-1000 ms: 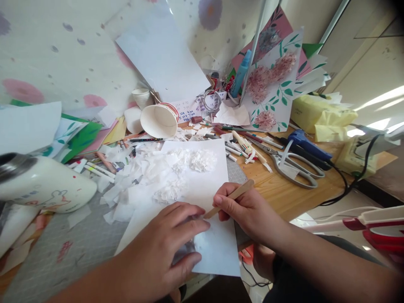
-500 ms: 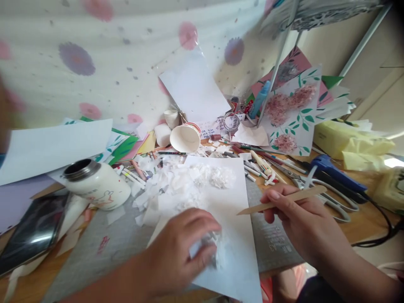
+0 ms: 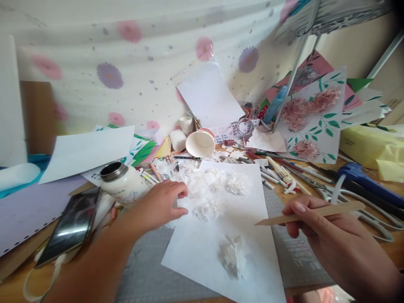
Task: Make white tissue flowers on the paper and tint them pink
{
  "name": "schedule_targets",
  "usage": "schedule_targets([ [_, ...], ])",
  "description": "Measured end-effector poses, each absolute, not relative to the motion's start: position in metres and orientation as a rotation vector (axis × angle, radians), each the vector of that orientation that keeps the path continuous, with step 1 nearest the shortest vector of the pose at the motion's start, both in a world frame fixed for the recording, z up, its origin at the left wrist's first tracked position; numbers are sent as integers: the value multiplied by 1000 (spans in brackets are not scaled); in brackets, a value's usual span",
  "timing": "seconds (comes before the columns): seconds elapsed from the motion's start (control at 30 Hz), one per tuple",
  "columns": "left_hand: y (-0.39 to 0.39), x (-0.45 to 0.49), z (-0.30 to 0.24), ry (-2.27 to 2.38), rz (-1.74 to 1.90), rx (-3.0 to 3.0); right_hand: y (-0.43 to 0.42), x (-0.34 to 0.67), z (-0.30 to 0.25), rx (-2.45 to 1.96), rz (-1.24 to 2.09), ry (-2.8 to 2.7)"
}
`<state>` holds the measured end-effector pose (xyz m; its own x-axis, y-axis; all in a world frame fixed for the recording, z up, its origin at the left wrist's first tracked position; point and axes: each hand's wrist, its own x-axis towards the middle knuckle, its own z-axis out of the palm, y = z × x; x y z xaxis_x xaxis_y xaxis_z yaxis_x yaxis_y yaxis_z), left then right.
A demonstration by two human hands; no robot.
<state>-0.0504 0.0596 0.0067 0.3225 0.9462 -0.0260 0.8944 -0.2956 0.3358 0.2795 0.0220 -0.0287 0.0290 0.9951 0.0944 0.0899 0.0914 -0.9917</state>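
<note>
My right hand (image 3: 331, 235) grips a flat wooden stick (image 3: 309, 213), its tapered end pointing left over the sheet's right edge. To the left, my left hand (image 3: 164, 204) hovers by loose white paper scraps (image 3: 189, 185), thumb and fingers apart, and nothing shows between them. A white paper sheet (image 3: 249, 214) lies under several clusters of crumpled paper bits. One cluster (image 3: 233, 256) sits alone near the sheet's front; another cluster (image 3: 206, 209) is just right of my left fingertips. Part of the scrap pile is hidden behind my left hand.
An uncapped white bottle (image 3: 121, 183) stands behind my left forearm, near a phone (image 3: 71, 227) with a cable. A grey cutting mat (image 3: 148, 261) lies underneath. At right are scissors (image 3: 322, 189) and a blue glue gun (image 3: 362, 179). A paper cup (image 3: 200, 144) lies tipped at the back.
My left hand has left the front paper cluster and moved up and left to the scraps. The view has shifted left. My right hand still holds the stick.
</note>
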Motion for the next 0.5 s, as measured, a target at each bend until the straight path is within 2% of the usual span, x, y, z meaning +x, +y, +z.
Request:
schedule_targets([
  [0.2,65,-52,10,1725,463,2160,21,276,-26,-1230,1094,-1308],
  [0.3,60,-45,8,1748,741,2092,19,276,-27,-1163,1192,-1276],
  [0.4,43,-21,4,1502,1088,1794,15,278,-28,-1082,1307,-1228],
  [0.5,20,15,7,1205,1027,1441,11,281,-26,-1022,1366,-1168],
])
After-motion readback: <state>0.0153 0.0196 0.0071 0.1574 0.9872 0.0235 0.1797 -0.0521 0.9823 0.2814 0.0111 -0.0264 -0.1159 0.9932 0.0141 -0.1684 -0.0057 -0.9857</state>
